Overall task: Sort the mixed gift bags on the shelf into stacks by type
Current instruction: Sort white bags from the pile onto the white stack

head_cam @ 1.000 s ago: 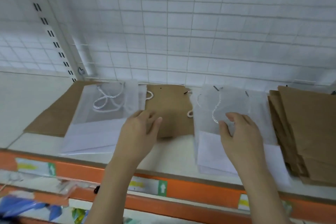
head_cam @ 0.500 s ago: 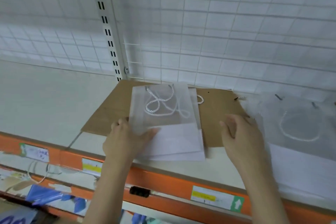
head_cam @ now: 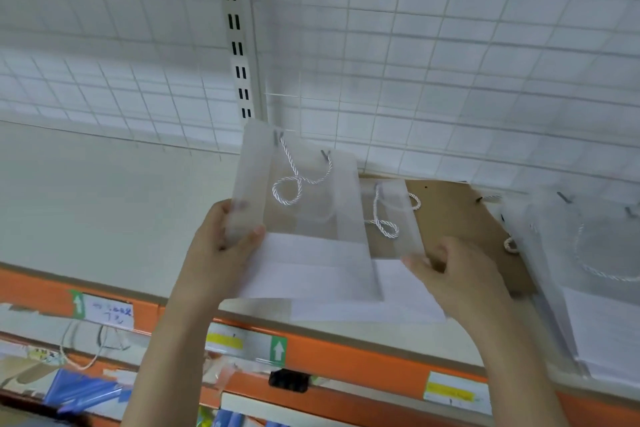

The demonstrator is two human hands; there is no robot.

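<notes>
My left hand [head_cam: 221,253] grips the left edge of a translucent white gift bag [head_cam: 311,211] with a white rope handle, which is lifted and tilted off the shelf. A second translucent bag [head_cam: 391,218] lies under it on a flat brown paper bag [head_cam: 450,211]. My right hand [head_cam: 460,281] pinches the second bag's lower right edge, with its fingers curled over the brown bag. At the far right a stack of translucent bags [head_cam: 588,270] lies flat.
The cream shelf board [head_cam: 104,218] stretches bare to the left. A white wire grid [head_cam: 450,45] and a slotted upright [head_cam: 235,28] close the back. An orange front rail [head_cam: 346,354] with labels runs below, with blue packets on the lower level [head_cam: 83,392].
My left hand has lifted the top translucent bag off the pile, uncovering a second one. My right hand moved from the brown bag onto that second bag's edge. The view shifted left.
</notes>
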